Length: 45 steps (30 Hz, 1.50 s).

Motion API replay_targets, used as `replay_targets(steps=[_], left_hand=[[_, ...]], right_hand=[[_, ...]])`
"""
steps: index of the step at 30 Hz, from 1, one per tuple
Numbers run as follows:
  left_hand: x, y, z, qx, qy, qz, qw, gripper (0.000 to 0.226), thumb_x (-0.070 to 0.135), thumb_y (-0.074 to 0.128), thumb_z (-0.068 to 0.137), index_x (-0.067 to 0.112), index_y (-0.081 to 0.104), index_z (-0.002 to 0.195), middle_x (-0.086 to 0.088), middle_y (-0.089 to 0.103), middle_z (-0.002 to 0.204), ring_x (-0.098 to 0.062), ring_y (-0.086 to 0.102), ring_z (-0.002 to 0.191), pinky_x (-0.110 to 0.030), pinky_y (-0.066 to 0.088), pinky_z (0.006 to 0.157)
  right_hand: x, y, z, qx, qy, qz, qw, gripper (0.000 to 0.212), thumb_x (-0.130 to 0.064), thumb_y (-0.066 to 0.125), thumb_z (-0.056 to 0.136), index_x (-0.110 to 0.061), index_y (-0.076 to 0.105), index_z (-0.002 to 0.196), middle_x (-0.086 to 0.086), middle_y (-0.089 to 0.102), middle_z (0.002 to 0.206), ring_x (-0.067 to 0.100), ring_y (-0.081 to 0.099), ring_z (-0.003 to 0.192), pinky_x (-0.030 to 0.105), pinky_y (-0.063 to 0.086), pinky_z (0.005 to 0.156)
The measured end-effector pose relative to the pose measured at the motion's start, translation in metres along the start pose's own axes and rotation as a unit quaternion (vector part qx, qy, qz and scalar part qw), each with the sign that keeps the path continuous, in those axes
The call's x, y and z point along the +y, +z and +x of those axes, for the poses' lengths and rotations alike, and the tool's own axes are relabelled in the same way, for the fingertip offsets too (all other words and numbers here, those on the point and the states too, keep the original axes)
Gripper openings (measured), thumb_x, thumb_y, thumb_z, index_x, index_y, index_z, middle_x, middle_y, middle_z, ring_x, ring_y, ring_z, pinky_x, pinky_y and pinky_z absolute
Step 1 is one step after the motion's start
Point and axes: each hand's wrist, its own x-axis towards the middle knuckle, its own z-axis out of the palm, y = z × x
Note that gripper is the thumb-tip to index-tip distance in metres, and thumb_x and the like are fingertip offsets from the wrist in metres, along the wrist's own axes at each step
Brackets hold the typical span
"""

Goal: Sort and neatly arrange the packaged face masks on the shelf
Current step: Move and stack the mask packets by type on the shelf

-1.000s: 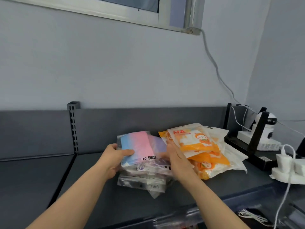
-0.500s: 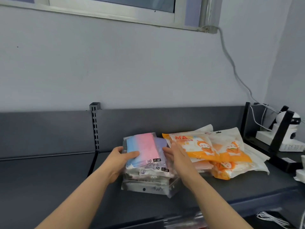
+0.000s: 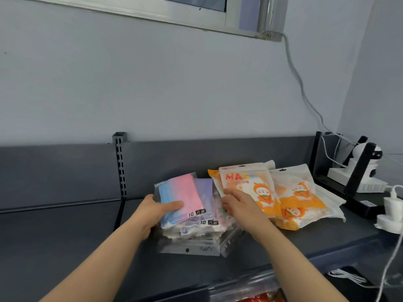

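Since half a second ago the right hand (image 3: 239, 205) has lifted off the pink-and-blue pack (image 3: 181, 197) and slid right, its fingers (image 3: 227, 191) now resting on the orange-and-white pack (image 3: 250, 184), whose top stands raised rather than flat.

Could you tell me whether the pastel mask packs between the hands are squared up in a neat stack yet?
Not yet. The top pink-and-blue pack lies skewed over the purple pack, and clear edges jut out below.
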Motion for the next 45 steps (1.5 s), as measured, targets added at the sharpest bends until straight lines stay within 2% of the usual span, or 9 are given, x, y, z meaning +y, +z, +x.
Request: replay_targets(steps=[6, 12, 15, 18, 22, 27, 30, 37, 45], left_hand=[[-0.006, -0.018, -0.01, 0.014, -0.06, -0.032, 0.998, 0.065, 0.005, 0.087, 0.068, -0.003, 0.048, 0.119, -0.014, 0.068, 0.1, -0.032, 0.07, 0.088, -0.045, 0.057, 0.08], [-0.008, -0.032, -0.017, 0.024, -0.07, -0.118, 0.99, 0.125, 0.004, 0.092, 0.054, 0.014, 0.017, 0.154, -0.016, 0.054, 0.134, -0.037, 0.069, 0.097, -0.049, 0.058, 0.077], [-0.01, -0.045, -0.016, 0.06, -0.045, -0.1, 0.992, 0.129, 0.0, 0.091, 0.055, 0.022, 0.015, 0.156, -0.014, 0.051, 0.139, -0.038, 0.066, 0.102, -0.055, 0.055, 0.089], [-0.011, -0.056, -0.018, 0.07, -0.044, -0.109, 0.991, 0.126, -0.007, 0.087, 0.061, 0.023, 0.01, 0.157, -0.012, 0.059, 0.122, -0.038, 0.068, 0.098, -0.054, 0.057, 0.082], [-0.011, -0.066, -0.023, 0.037, -0.051, -0.124, 0.99, 0.12, -0.003, 0.088, 0.053, 0.009, 0.022, 0.153, -0.019, 0.062, 0.129, -0.04, 0.069, 0.098, -0.051, 0.058, 0.08], [-0.017, -0.074, -0.025, 0.012, -0.072, -0.06, 0.995, 0.059, -0.007, 0.084, 0.063, -0.009, 0.055, 0.115, -0.024, 0.073, 0.101, -0.04, 0.073, 0.087, -0.047, 0.06, 0.073], [-0.019, -0.083, -0.022, 0.01, -0.071, -0.058, 0.996, 0.056, -0.007, 0.084, 0.066, -0.007, 0.056, 0.115, -0.023, 0.073, 0.103, -0.039, 0.073, 0.088, -0.049, 0.06, 0.074], [-0.021, -0.086, -0.02, -0.006, -0.102, -0.075, 0.992, 0.032, -0.015, 0.07, 0.076, -0.015, 0.058, 0.106, -0.027, 0.073, 0.092, -0.036, 0.072, 0.071, -0.04, 0.061, 0.056], [-0.014, -0.067, -0.021, -0.048, -0.097, -0.106, 0.988, 0.038, -0.013, 0.069, 0.079, -0.009, 0.055, 0.114, -0.027, 0.072, 0.103, -0.041, 0.072, 0.087, -0.045, 0.062, 0.066]], right_hand=[[-0.003, 0.022, -0.004, -0.041, 0.004, 0.041, 0.998, 0.047, -0.032, 0.044, 0.1, -0.027, 0.036, 0.147, -0.01, 0.034, 0.152, 0.01, 0.031, 0.138, 0.026, 0.026, 0.103], [-0.012, 0.025, -0.002, -0.049, 0.008, 0.06, 0.997, 0.047, -0.032, 0.05, 0.097, -0.029, 0.04, 0.143, -0.01, 0.035, 0.15, 0.009, 0.033, 0.132, 0.026, 0.027, 0.1], [-0.017, 0.025, -0.001, -0.053, -0.01, 0.007, 0.999, 0.045, -0.028, 0.041, 0.102, -0.025, 0.035, 0.146, -0.006, 0.034, 0.152, 0.014, 0.031, 0.138, 0.026, 0.027, 0.101], [-0.026, 0.032, -0.001, -0.053, -0.039, -0.069, 0.995, 0.046, -0.024, 0.035, 0.103, -0.02, 0.031, 0.149, -0.002, 0.036, 0.152, 0.015, 0.034, 0.137, 0.03, 0.031, 0.107], [-0.041, 0.054, -0.002, -0.088, -0.035, -0.12, 0.988, 0.047, -0.022, 0.031, 0.102, -0.023, 0.03, 0.15, 0.003, 0.053, 0.128, 0.01, 0.057, 0.096, 0.022, 0.041, 0.074], [-0.058, 0.071, -0.002, -0.117, -0.028, -0.094, 0.988, 0.045, -0.021, 0.033, 0.102, -0.021, 0.034, 0.147, 0.002, 0.037, 0.151, 0.014, 0.044, 0.116, 0.029, 0.035, 0.094], [-0.056, 0.071, 0.003, -0.093, -0.012, -0.058, 0.994, 0.044, -0.023, 0.033, 0.102, -0.023, 0.035, 0.146, -0.002, 0.04, 0.148, 0.017, 0.041, 0.13, 0.034, 0.034, 0.105], [-0.04, 0.065, 0.008, -0.047, 0.014, -0.095, 0.994, 0.046, -0.011, 0.028, 0.102, -0.011, 0.034, 0.147, 0.005, 0.038, 0.15, 0.014, 0.043, 0.119, 0.026, 0.035, 0.089], [-0.033, 0.074, 0.006, -0.022, 0.039, 0.067, 0.997, 0.041, -0.02, 0.046, 0.093, -0.024, 0.048, 0.134, -0.002, 0.049, 0.141, 0.019, 0.049, 0.126, 0.043, 0.039, 0.107]])
